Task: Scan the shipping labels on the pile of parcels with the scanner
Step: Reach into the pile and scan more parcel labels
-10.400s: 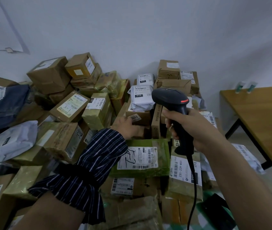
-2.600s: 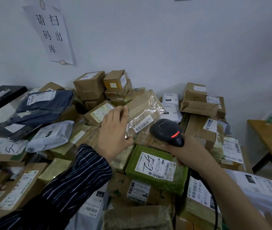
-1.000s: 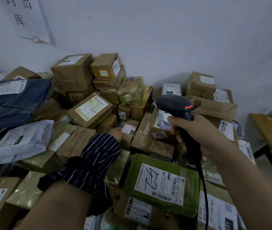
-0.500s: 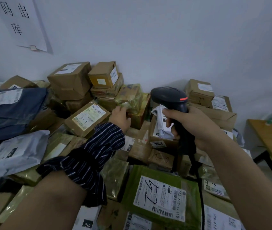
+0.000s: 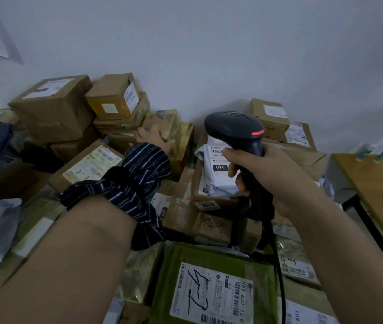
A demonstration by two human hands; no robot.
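One scanner (image 5: 237,129), raised over the pile of parcels (image 5: 185,206).

The right hand (image 5: 270,176) is clenched round its handle, head above a white mailer (image 5: 218,174). The left hand (image 5: 155,139) rests flat-fingered on a plastic-wrapped parcel (image 5: 164,122) near the wall, grip unclear. One wooden table (image 5: 382,192) stands right, floor open beside it.

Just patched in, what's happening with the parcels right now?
A person is working through a pile of parcels against the wall. The right hand grips a black scanner, raised over a white mailer. The left hand reaches further back and rests on a plastic-wrapped parcel. No scan beam is visible.
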